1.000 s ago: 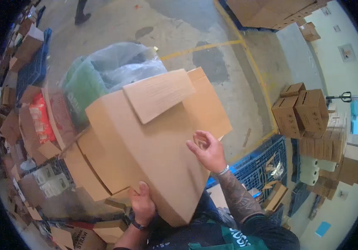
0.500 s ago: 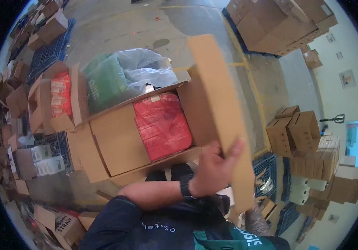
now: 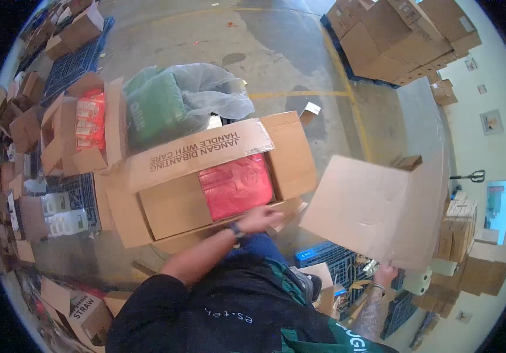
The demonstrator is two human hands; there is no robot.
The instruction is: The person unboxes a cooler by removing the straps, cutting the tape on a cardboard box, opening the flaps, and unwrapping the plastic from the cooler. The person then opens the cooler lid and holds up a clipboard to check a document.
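An open carton (image 3: pixel 173 203) holds a red plastic-wrapped bundle (image 3: pixel 236 187). My left hand (image 3: pixel 257 219), with a watch at the wrist, is over the carton's near edge beside the bundle. Its fingers look loosely stretched and slightly blurred, with nothing visible in them. At the right, my right hand (image 3: pixel 386 274) grips the lower edge of a large opened-out cardboard box (image 3: pixel 362 203), held up away from the carton. The carton's far flap (image 3: pixel 203 147), printed "HANDLE WITH CARE", lies partly over the opening. Its right flap (image 3: pixel 291 156) is folded outward.
Behind the carton lies a green bundle (image 3: pixel 156 106) in clear plastic. To its left stands an open box (image 3: pixel 58 132) with red packs (image 3: pixel 91 123). Stacked boxes (image 3: pixel 382 41) stand on a pallet at the upper right. A blue pallet (image 3: pixel 329 259) lies near my legs.
The cardboard box has swung right, away from the carton, in my right hand. My left hand has let go of it and moved left to the carton's near edge. The printed flap now shows.
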